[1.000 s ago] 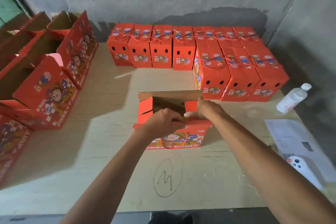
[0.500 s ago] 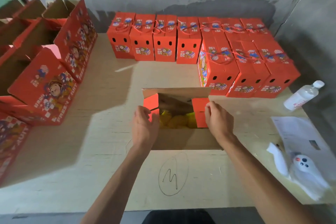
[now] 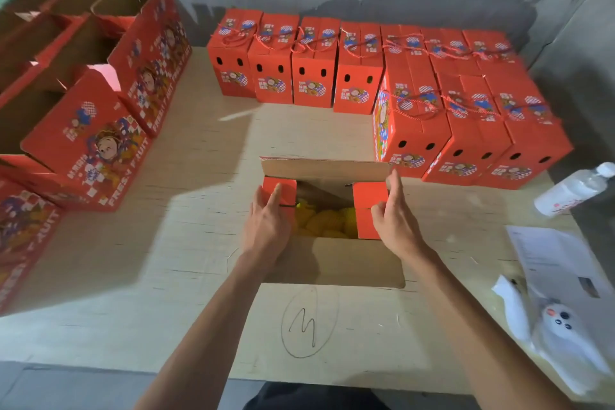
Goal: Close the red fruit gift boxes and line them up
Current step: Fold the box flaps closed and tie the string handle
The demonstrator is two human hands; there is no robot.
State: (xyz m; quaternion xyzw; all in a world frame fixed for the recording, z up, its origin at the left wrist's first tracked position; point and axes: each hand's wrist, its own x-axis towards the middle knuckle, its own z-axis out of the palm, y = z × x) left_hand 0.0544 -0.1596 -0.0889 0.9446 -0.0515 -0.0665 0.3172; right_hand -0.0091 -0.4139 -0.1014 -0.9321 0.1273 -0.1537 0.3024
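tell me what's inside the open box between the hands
Yellow fruit shows in the open box between the two red side flaps. How many pieces, and anything below them, is hidden by the flaps and walls.

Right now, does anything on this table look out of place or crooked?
Mostly tidy. The clear bottle lies on its side at the right edge, beside the closed red boxes. The open box under the hands is simply unfinished.

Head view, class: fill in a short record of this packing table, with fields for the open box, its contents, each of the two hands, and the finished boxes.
open box: top flaps unfolded, in front of the person
contents: yellow fruit
left hand: fingers straight, resting on the left red side flap
right hand: fingers straight, against the right red side flap
closed boxes: lined up along the wall
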